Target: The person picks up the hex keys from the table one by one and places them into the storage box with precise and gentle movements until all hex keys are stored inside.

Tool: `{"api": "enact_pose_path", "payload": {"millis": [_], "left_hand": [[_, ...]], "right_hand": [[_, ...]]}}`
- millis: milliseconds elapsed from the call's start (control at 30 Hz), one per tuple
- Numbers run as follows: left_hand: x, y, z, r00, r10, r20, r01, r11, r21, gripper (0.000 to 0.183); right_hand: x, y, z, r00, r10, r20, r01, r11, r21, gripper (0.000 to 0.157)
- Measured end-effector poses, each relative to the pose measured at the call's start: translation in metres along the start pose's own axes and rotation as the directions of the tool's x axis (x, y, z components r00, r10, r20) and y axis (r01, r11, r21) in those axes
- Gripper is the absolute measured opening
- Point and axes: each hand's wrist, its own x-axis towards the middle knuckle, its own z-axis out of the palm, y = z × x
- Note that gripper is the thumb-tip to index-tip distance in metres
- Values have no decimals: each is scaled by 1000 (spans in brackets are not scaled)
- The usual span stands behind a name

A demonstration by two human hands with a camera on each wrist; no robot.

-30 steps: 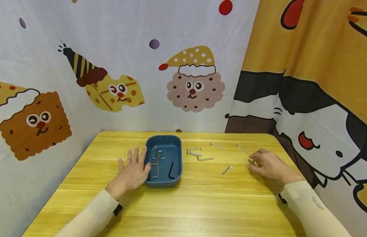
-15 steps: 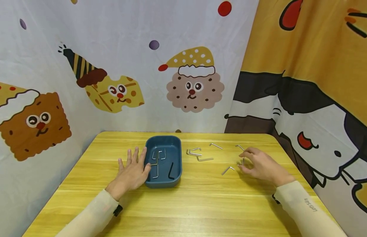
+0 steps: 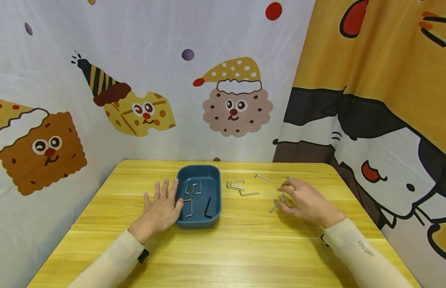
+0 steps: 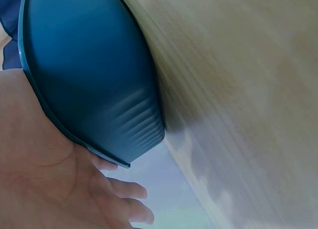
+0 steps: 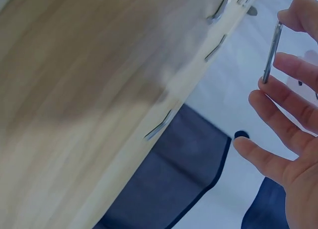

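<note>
My right hand (image 3: 309, 204) pinches a silver hex key (image 5: 272, 52) between thumb and fingertips, lifted off the table in the right wrist view. Just below its fingertips in the head view lies another silver hex key (image 3: 274, 208). On the left, my left hand (image 3: 156, 214) rests with spread, straight fingers against the near-left rim of a blue tray (image 3: 198, 225). Inside the tray are several silver hex keys, a brass-coloured one and a black hex key (image 3: 207, 209). The left wrist view has the palm against the tray's outer wall.
Between tray and right hand, several loose hex keys (image 3: 249, 194) lie on the wooden table (image 3: 223, 256). One hex key (image 3: 263, 177) lies farther back, and another (image 3: 288, 177) is partly covered by the right hand. Printed curtains (image 3: 154, 148) hang behind the table.
My right hand has moved left across the table, carrying the pinched hex key towards the hex key lying in front of it. The left hand and tray have stayed put.
</note>
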Motion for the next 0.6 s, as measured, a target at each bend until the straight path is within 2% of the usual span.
{"api": "enact_pose_path", "payload": {"millis": [167, 600], "left_hand": [[0, 0, 0, 1000, 1, -5, -1, 1000, 0, 79], [1, 0, 1, 1000, -5, -2, 5, 1000, 18, 79]], "right_hand": [[15, -9, 1, 998, -53, -24, 53, 999, -13, 45], [54, -33, 4, 997, -72, 28, 72, 997, 4, 41]]}}
